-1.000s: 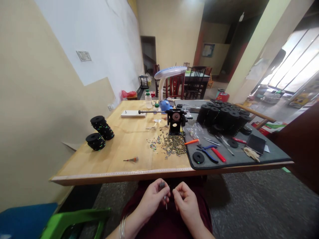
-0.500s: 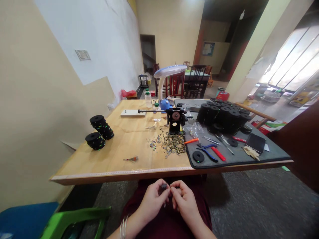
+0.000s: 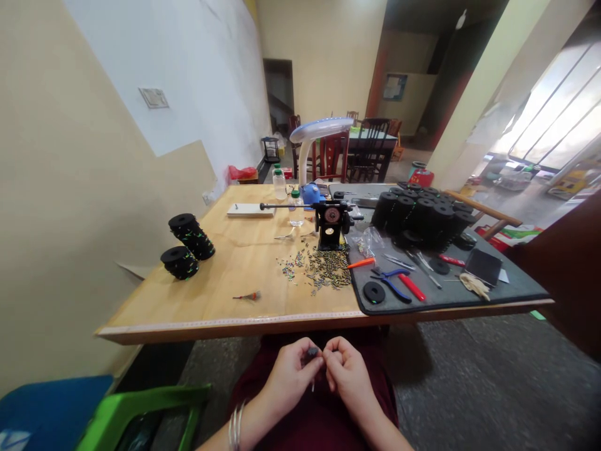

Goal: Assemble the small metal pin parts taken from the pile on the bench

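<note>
My left hand (image 3: pixel 292 371) is closed over my lap, below the table's front edge. A small dark grey bundle (image 3: pixel 312 352) shows between its thumb and fingers, and a thin pale tip pokes out beneath. My right hand (image 3: pixel 346 371) is closed in a pinch right beside it, the fingertips of both hands almost meeting. Whatever lies between the right fingertips is too small to make out. On the table ahead lie many tiny dark and brassy parts (image 3: pixel 328 269) and a little tuft with orange bands (image 3: pixel 248 296).
A black hand-crank winder (image 3: pixel 330 225) stands mid-table by a desk lamp (image 3: pixel 322 129). The grey mat (image 3: pixel 441 297) carries blue-handled pliers (image 3: pixel 393 287), a black foam ring (image 3: pixel 374 292) and many black foam spools (image 3: pixel 404 216). More spools (image 3: pixel 190 235) stand at left; a green stool (image 3: pixel 141 401) is below.
My right fingertips have drawn slightly away from the left ones and curled more. The left hand keeps the dark bundle. The view has shifted a little.
</note>
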Available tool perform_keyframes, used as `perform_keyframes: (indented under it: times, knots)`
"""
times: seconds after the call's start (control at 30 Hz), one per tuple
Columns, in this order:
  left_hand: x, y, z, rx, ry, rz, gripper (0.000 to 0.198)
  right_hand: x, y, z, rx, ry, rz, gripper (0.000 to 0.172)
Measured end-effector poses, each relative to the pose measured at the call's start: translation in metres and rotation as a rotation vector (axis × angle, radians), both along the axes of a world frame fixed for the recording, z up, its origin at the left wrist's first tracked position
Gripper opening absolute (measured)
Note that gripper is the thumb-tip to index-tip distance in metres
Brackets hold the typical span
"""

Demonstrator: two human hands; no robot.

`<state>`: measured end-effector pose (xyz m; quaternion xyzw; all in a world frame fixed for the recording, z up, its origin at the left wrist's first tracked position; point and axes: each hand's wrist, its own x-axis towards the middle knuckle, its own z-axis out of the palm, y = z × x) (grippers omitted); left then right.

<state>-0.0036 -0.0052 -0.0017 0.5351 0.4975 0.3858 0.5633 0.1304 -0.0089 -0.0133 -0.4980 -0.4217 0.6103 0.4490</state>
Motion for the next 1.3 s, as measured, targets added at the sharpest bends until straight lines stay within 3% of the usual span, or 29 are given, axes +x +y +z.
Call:
perform_keyframes:
  times: [0.13,0.3,0.47,0.7,1.03,1.3]
  knots:
    - [0.001,-0.001,0.001,0.026,0.046,-0.017,0.013,0.0,0.002,0.002,-0.066,0.071,-0.034,0.033]
    - [0.002,-0.001,0.004,-0.067,-0.024,-0.053,0.017,0.003,0.003,0.003,-0.155,0.222,-0.06,0.034]
    - [0.0,0.001,0.005,-0.11,-0.144,-0.059,0.023,0.006,0.003,0.004,-0.107,0.187,-0.06,0.038]
    - [-0.003,0.001,0.012,-0.082,-0.143,-0.031,0.017,0.005,0.001,0.005,-0.07,0.14,-0.007,0.041]
    - [-0.002,0.003,0.008,-0.026,-0.013,-0.02,0.002,0.004,0.0,0.004,-0.048,0.107,0.002,0.04]
    - [-0.001,0.002,0.014,0.032,0.133,0.069,0.008,0.003,-0.001,0.005,-0.018,0.088,0.066,0.04]
